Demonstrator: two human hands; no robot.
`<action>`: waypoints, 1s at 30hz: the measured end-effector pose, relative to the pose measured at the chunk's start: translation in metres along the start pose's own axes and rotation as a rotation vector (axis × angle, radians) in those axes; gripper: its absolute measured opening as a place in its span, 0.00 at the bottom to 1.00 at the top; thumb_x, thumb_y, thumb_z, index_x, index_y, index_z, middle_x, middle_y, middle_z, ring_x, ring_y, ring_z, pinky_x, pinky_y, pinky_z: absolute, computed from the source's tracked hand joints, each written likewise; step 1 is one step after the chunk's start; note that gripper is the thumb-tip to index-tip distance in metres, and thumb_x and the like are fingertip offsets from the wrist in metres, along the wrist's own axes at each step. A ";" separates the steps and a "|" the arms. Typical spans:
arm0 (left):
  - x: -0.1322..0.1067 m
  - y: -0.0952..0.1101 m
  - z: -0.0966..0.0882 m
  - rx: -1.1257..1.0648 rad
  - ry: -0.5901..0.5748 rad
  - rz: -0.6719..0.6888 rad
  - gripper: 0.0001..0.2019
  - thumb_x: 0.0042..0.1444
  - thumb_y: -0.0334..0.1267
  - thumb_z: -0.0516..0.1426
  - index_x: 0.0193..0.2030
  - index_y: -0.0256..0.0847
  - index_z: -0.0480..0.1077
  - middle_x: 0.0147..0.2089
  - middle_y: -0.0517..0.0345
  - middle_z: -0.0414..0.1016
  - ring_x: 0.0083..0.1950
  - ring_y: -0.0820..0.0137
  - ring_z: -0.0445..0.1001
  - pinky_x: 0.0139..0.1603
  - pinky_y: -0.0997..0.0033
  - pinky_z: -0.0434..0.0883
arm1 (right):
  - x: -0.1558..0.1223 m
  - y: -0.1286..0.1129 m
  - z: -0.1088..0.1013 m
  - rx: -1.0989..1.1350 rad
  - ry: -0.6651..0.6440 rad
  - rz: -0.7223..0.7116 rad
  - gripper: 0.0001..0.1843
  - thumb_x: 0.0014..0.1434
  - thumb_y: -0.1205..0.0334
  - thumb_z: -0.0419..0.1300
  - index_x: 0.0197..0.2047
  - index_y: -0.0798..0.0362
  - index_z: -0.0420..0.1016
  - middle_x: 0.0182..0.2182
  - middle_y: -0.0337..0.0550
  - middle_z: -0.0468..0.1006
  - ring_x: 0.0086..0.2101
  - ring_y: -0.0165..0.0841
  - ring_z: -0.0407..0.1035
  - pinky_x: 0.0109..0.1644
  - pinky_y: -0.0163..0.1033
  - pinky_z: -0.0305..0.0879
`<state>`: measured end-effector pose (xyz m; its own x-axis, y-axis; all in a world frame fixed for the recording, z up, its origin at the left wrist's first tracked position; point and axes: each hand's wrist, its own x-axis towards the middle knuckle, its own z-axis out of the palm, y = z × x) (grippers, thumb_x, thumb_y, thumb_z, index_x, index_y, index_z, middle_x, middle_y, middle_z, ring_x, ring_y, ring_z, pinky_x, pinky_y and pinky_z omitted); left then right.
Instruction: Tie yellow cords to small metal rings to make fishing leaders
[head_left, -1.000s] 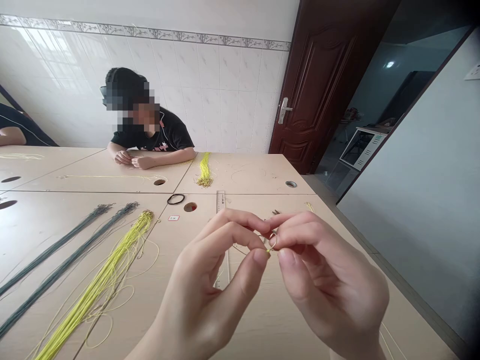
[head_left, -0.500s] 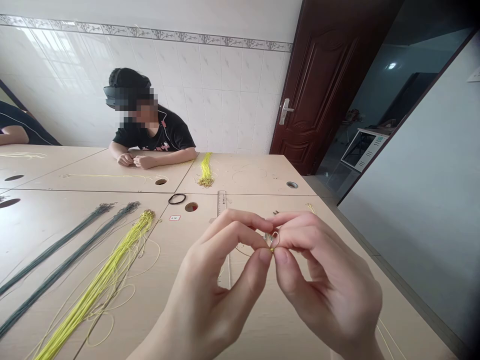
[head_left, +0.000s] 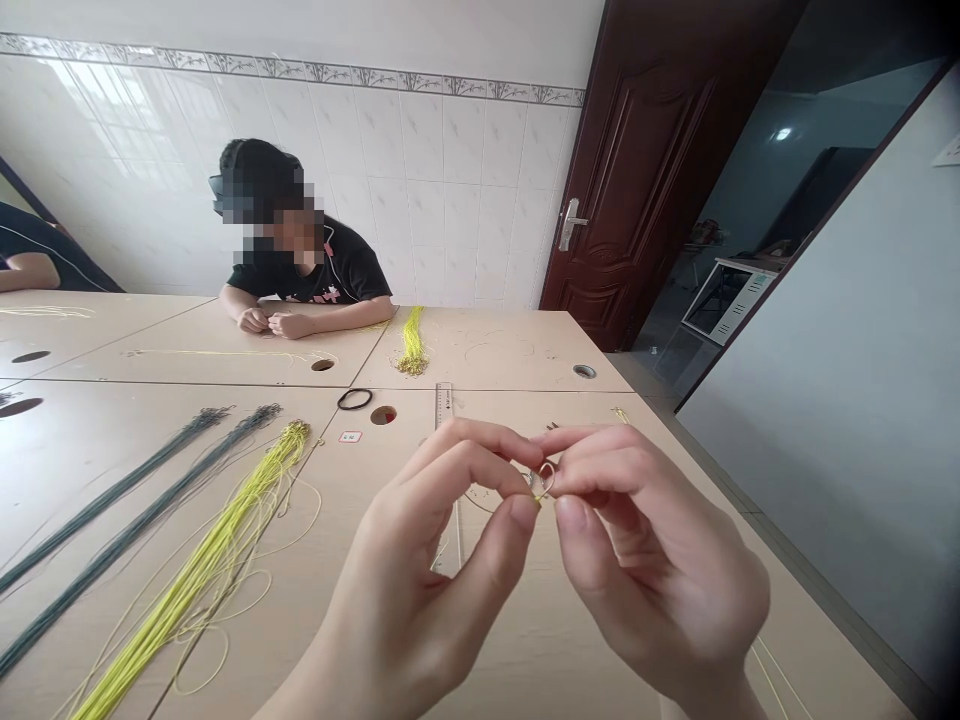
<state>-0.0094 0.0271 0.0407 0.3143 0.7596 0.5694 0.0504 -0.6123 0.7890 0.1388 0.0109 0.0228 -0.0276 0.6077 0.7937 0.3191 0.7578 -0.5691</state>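
Observation:
Just above the table, my left hand (head_left: 442, 540) pinches a thin yellow cord (head_left: 538, 499) between thumb and index finger. A small loop of this cord stands up between the two hands. My right hand (head_left: 660, 550) is curled beside it, index fingertip against the right side of the loop and thumb close below; the fingers partly hide the contact. Behind the fingertips, small metallic pieces show in part, too hidden to name. A length of cord trails down behind my left fingers. A clear ruler (head_left: 445, 400) lies beyond my hands, partly covered.
Left of my hands lie a yellow cord bundle (head_left: 217, 540) with loose loops and two dark green bundles (head_left: 135, 490). Farther off are a black ring (head_left: 355, 399), table holes, a tape roll (head_left: 584, 371) and another yellow bundle (head_left: 412, 345). A co-worker (head_left: 300, 260) sits opposite.
My right thumb has drawn slightly right, away from my left thumb, opening a small gap between them. The cord loop now leans a little; my left hand keeps its pinch.

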 end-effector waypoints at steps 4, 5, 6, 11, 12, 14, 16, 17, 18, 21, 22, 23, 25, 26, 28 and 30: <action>0.005 0.002 0.003 -0.017 0.070 -0.013 0.09 0.58 0.42 0.57 0.30 0.42 0.68 0.37 0.52 0.73 0.43 0.60 0.74 0.40 0.63 0.73 | 0.001 0.000 0.001 -0.014 -0.026 0.013 0.10 0.55 0.77 0.57 0.38 0.54 0.69 0.35 0.42 0.72 0.45 0.34 0.68 0.45 0.40 0.70; 0.007 0.003 0.004 -0.019 0.073 -0.013 0.09 0.58 0.43 0.57 0.30 0.42 0.69 0.36 0.52 0.74 0.43 0.60 0.74 0.40 0.63 0.73 | 0.001 0.000 0.001 -0.018 -0.035 0.013 0.10 0.55 0.78 0.57 0.38 0.54 0.69 0.35 0.42 0.72 0.45 0.35 0.68 0.46 0.40 0.70; 0.008 0.003 0.005 -0.019 0.074 -0.012 0.10 0.58 0.44 0.57 0.30 0.42 0.69 0.36 0.52 0.74 0.43 0.60 0.74 0.40 0.63 0.73 | 0.000 0.000 0.001 -0.021 -0.044 0.013 0.10 0.55 0.78 0.57 0.37 0.54 0.69 0.35 0.42 0.71 0.45 0.35 0.67 0.46 0.41 0.70; 0.007 0.003 0.005 0.004 0.069 0.007 0.08 0.59 0.41 0.57 0.32 0.41 0.69 0.38 0.52 0.73 0.43 0.61 0.73 0.40 0.64 0.73 | -0.002 0.000 -0.002 -0.049 -0.053 -0.004 0.09 0.56 0.78 0.54 0.35 0.54 0.66 0.31 0.40 0.68 0.43 0.34 0.68 0.45 0.40 0.68; 0.006 0.002 0.004 0.013 0.061 0.012 0.07 0.59 0.40 0.57 0.32 0.41 0.68 0.38 0.52 0.73 0.43 0.61 0.73 0.40 0.65 0.73 | -0.003 0.000 -0.003 -0.039 -0.041 0.003 0.09 0.56 0.77 0.53 0.34 0.54 0.66 0.30 0.39 0.67 0.42 0.33 0.68 0.45 0.39 0.68; 0.002 -0.001 0.001 0.040 0.019 0.022 0.06 0.61 0.36 0.54 0.33 0.41 0.67 0.41 0.53 0.72 0.44 0.64 0.72 0.40 0.68 0.71 | -0.003 -0.002 -0.005 0.006 -0.008 0.035 0.08 0.57 0.76 0.51 0.33 0.54 0.65 0.28 0.37 0.65 0.41 0.32 0.68 0.46 0.39 0.68; -0.001 -0.005 -0.003 0.092 -0.014 0.055 0.06 0.63 0.31 0.52 0.34 0.42 0.66 0.43 0.55 0.70 0.45 0.69 0.71 0.42 0.73 0.69 | -0.002 -0.004 -0.006 0.052 0.009 0.090 0.08 0.59 0.74 0.50 0.32 0.53 0.65 0.28 0.37 0.66 0.40 0.30 0.69 0.48 0.38 0.68; -0.002 -0.007 -0.005 0.132 -0.021 0.083 0.07 0.63 0.29 0.51 0.35 0.42 0.65 0.44 0.57 0.69 0.45 0.72 0.70 0.42 0.75 0.68 | -0.001 -0.004 -0.006 0.065 0.001 0.128 0.08 0.61 0.73 0.51 0.33 0.53 0.66 0.30 0.37 0.67 0.40 0.29 0.69 0.48 0.36 0.69; -0.002 -0.008 -0.007 0.180 -0.022 0.115 0.08 0.63 0.27 0.50 0.36 0.43 0.65 0.44 0.58 0.69 0.46 0.74 0.69 0.44 0.77 0.67 | -0.001 -0.005 -0.006 0.076 -0.015 0.162 0.07 0.61 0.71 0.52 0.34 0.53 0.67 0.32 0.37 0.69 0.40 0.29 0.69 0.48 0.34 0.69; -0.001 -0.012 -0.009 0.346 -0.013 0.222 0.09 0.61 0.22 0.51 0.39 0.41 0.65 0.44 0.59 0.68 0.47 0.75 0.68 0.46 0.78 0.65 | 0.001 -0.005 -0.003 0.112 -0.063 0.225 0.03 0.62 0.68 0.55 0.36 0.52 0.69 0.36 0.38 0.73 0.41 0.27 0.69 0.48 0.30 0.69; 0.000 -0.012 -0.009 0.384 -0.020 0.246 0.10 0.60 0.21 0.51 0.40 0.41 0.65 0.44 0.59 0.67 0.47 0.76 0.68 0.46 0.78 0.65 | 0.002 -0.004 -0.001 0.122 -0.062 0.231 0.03 0.62 0.68 0.55 0.37 0.52 0.69 0.36 0.38 0.73 0.41 0.27 0.69 0.48 0.29 0.69; 0.000 -0.012 -0.009 0.406 -0.027 0.265 0.10 0.60 0.21 0.51 0.40 0.40 0.65 0.44 0.58 0.67 0.46 0.76 0.68 0.45 0.78 0.65 | 0.002 -0.004 -0.001 0.128 -0.055 0.230 0.03 0.61 0.68 0.56 0.37 0.52 0.69 0.35 0.38 0.73 0.41 0.26 0.69 0.48 0.28 0.69; 0.001 -0.012 -0.008 0.408 -0.052 0.278 0.10 0.60 0.20 0.51 0.40 0.39 0.64 0.44 0.59 0.67 0.45 0.77 0.68 0.45 0.79 0.65 | 0.003 -0.003 0.000 0.132 -0.048 0.226 0.04 0.61 0.70 0.55 0.37 0.52 0.69 0.33 0.37 0.72 0.40 0.25 0.69 0.45 0.25 0.69; 0.001 -0.012 -0.007 0.396 -0.063 0.275 0.10 0.61 0.20 0.51 0.40 0.39 0.64 0.44 0.59 0.67 0.45 0.77 0.68 0.44 0.79 0.65 | 0.004 -0.003 0.000 0.135 -0.044 0.225 0.05 0.62 0.70 0.55 0.36 0.52 0.69 0.32 0.37 0.72 0.39 0.24 0.69 0.44 0.25 0.69; 0.000 -0.012 -0.006 0.361 -0.066 0.259 0.09 0.61 0.21 0.50 0.39 0.39 0.64 0.44 0.59 0.67 0.45 0.78 0.68 0.45 0.79 0.65 | 0.005 -0.003 0.000 0.140 -0.042 0.228 0.05 0.61 0.71 0.55 0.35 0.53 0.70 0.31 0.36 0.72 0.37 0.24 0.69 0.42 0.24 0.70; -0.002 -0.012 -0.005 0.294 -0.048 0.211 0.09 0.61 0.21 0.50 0.39 0.39 0.64 0.42 0.59 0.66 0.43 0.78 0.68 0.44 0.79 0.65 | 0.006 -0.004 0.000 0.148 -0.046 0.239 0.06 0.61 0.71 0.55 0.34 0.53 0.70 0.32 0.37 0.73 0.37 0.24 0.69 0.42 0.24 0.70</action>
<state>-0.0149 0.0339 0.0318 0.3910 0.6029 0.6954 0.2483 -0.7966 0.5511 0.1374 0.0113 0.0294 -0.0121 0.7809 0.6245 0.1798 0.6161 -0.7669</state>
